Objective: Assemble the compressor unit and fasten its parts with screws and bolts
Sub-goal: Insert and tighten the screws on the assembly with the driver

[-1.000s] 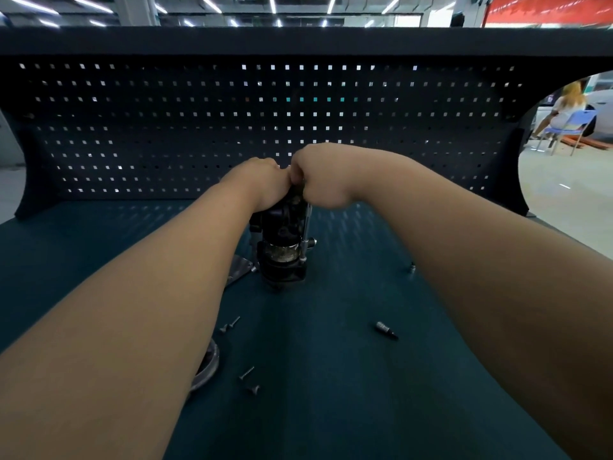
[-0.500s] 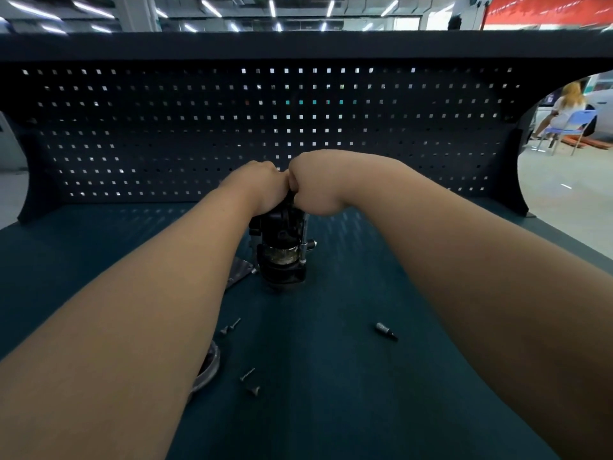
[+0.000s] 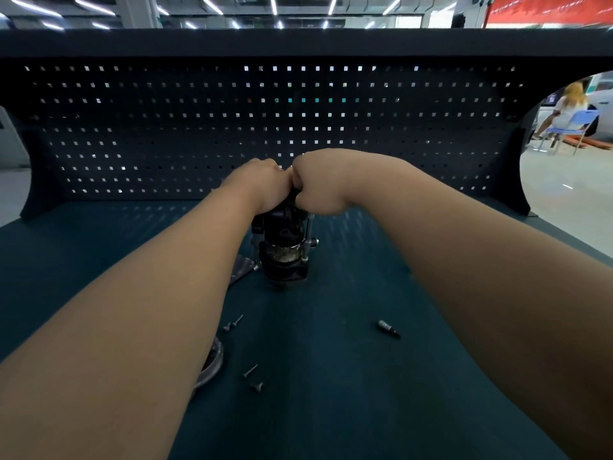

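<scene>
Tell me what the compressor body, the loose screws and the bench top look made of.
Compressor body: dark cast metal or hard plastic, semi-gloss, with highlights on its rounded edges; a brassy band shows mid-height. Loose screws: probably steel, dull grey glint. Bench top: likely a matte teal mat or coating, no shine.

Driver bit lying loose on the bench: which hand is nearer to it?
Right. The right hand, atop the compressor unit, is beyond the driver bit and to its left; the left hand sits beside it, even farther left.
</scene>
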`<action>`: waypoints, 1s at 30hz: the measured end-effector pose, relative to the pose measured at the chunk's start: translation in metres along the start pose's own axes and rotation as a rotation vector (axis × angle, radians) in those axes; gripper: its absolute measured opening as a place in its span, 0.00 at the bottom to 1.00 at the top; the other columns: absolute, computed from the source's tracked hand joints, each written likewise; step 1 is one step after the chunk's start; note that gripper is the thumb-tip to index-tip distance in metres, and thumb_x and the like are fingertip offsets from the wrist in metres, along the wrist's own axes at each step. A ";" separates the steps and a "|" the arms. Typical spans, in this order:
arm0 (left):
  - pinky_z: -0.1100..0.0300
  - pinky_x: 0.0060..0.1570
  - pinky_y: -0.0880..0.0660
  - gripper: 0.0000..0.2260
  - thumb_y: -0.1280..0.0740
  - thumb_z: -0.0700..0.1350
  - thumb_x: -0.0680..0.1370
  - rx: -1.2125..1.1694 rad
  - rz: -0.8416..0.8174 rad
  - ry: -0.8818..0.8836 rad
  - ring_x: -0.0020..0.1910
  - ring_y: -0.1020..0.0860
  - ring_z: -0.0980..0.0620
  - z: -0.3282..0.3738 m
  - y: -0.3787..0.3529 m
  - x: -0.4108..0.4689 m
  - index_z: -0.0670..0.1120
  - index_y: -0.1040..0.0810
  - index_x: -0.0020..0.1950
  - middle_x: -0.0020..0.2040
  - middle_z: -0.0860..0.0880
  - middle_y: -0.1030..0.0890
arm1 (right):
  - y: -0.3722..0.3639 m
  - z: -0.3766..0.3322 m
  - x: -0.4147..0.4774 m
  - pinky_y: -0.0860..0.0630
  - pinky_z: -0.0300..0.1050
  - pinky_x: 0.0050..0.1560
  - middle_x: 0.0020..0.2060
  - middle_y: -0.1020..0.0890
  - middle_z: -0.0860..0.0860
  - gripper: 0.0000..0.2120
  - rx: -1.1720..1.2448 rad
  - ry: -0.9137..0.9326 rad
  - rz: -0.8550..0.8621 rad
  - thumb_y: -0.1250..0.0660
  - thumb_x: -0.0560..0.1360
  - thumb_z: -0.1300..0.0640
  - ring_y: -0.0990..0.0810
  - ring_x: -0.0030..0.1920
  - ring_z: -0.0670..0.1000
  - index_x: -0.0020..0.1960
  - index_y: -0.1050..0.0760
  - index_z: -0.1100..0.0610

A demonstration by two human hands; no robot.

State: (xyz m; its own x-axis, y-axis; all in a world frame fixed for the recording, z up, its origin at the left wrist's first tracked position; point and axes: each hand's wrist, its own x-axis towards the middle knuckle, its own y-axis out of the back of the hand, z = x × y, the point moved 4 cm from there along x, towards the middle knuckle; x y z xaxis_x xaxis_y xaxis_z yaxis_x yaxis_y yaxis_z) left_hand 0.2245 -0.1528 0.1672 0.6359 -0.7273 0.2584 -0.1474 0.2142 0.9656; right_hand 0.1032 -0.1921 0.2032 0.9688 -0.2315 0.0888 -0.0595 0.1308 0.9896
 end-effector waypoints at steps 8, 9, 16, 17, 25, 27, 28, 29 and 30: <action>0.53 0.53 0.35 0.13 0.51 0.47 0.82 -0.083 -0.008 0.015 0.60 0.33 0.44 -0.004 -0.003 0.003 0.45 0.29 0.54 0.61 0.43 0.29 | -0.001 0.004 0.004 0.37 0.42 0.28 0.34 0.28 0.51 0.12 -0.059 -0.081 0.101 0.39 0.78 0.60 0.28 0.32 0.51 0.36 0.36 0.55; 0.52 0.54 0.35 0.13 0.51 0.47 0.82 -0.068 -0.009 0.006 0.61 0.33 0.43 -0.003 -0.002 0.001 0.45 0.28 0.55 0.62 0.43 0.29 | -0.002 0.004 0.005 0.38 0.43 0.28 0.35 0.29 0.50 0.13 -0.070 -0.092 0.119 0.39 0.78 0.58 0.29 0.33 0.50 0.36 0.37 0.54; 0.49 0.55 0.31 0.14 0.48 0.43 0.82 0.016 0.013 -0.027 0.63 0.33 0.38 -0.005 -0.003 0.001 0.42 0.28 0.62 0.64 0.39 0.30 | 0.000 -0.006 -0.001 0.38 0.42 0.28 0.31 0.28 0.52 0.11 -0.029 0.043 -0.001 0.41 0.76 0.60 0.31 0.30 0.50 0.35 0.31 0.58; 0.49 0.56 0.32 0.14 0.49 0.43 0.82 0.037 0.014 -0.045 0.63 0.33 0.38 -0.004 -0.003 0.002 0.42 0.28 0.62 0.64 0.39 0.29 | 0.002 -0.006 -0.002 0.38 0.42 0.27 0.31 0.28 0.52 0.10 -0.029 0.047 -0.006 0.42 0.75 0.62 0.31 0.30 0.50 0.36 0.31 0.58; 0.50 0.55 0.30 0.14 0.49 0.43 0.83 -0.074 0.032 -0.013 0.60 0.31 0.38 -0.004 0.000 -0.004 0.41 0.28 0.62 0.63 0.38 0.28 | 0.001 -0.008 0.005 0.38 0.43 0.28 0.34 0.31 0.51 0.15 -0.109 -0.047 0.070 0.39 0.77 0.62 0.31 0.31 0.51 0.35 0.40 0.55; 0.49 0.60 0.29 0.15 0.48 0.42 0.83 -0.064 0.014 0.011 0.62 0.31 0.36 -0.005 -0.001 -0.004 0.41 0.29 0.65 0.66 0.38 0.30 | 0.001 -0.009 0.006 0.38 0.44 0.29 0.34 0.32 0.50 0.15 -0.123 -0.068 0.100 0.40 0.79 0.59 0.32 0.32 0.51 0.35 0.41 0.54; 0.49 0.61 0.30 0.15 0.47 0.42 0.83 -0.051 0.015 0.015 0.63 0.31 0.37 -0.006 -0.001 -0.004 0.41 0.29 0.66 0.66 0.38 0.30 | 0.001 -0.009 0.006 0.37 0.44 0.29 0.34 0.32 0.50 0.15 -0.123 -0.062 0.099 0.40 0.79 0.58 0.32 0.32 0.51 0.35 0.41 0.54; 0.49 0.61 0.30 0.15 0.47 0.42 0.83 -0.040 0.017 0.015 0.63 0.32 0.37 -0.005 -0.001 -0.004 0.41 0.29 0.66 0.66 0.39 0.30 | 0.000 -0.010 0.004 0.37 0.44 0.30 0.34 0.31 0.50 0.14 -0.111 -0.045 0.079 0.41 0.79 0.58 0.31 0.32 0.51 0.35 0.39 0.54; 0.50 0.61 0.30 0.14 0.46 0.42 0.83 -0.025 0.027 0.001 0.64 0.32 0.38 -0.004 -0.001 -0.004 0.41 0.29 0.66 0.66 0.39 0.30 | 0.000 -0.010 0.003 0.37 0.43 0.30 0.33 0.30 0.51 0.13 -0.084 -0.019 0.043 0.41 0.78 0.58 0.30 0.32 0.52 0.35 0.36 0.55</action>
State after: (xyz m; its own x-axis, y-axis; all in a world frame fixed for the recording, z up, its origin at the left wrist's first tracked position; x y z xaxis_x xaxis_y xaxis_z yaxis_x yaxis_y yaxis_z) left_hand 0.2253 -0.1472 0.1649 0.6324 -0.7205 0.2845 -0.1452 0.2505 0.9572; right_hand 0.1083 -0.1836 0.2025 0.9609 -0.2425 0.1339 -0.0797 0.2209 0.9720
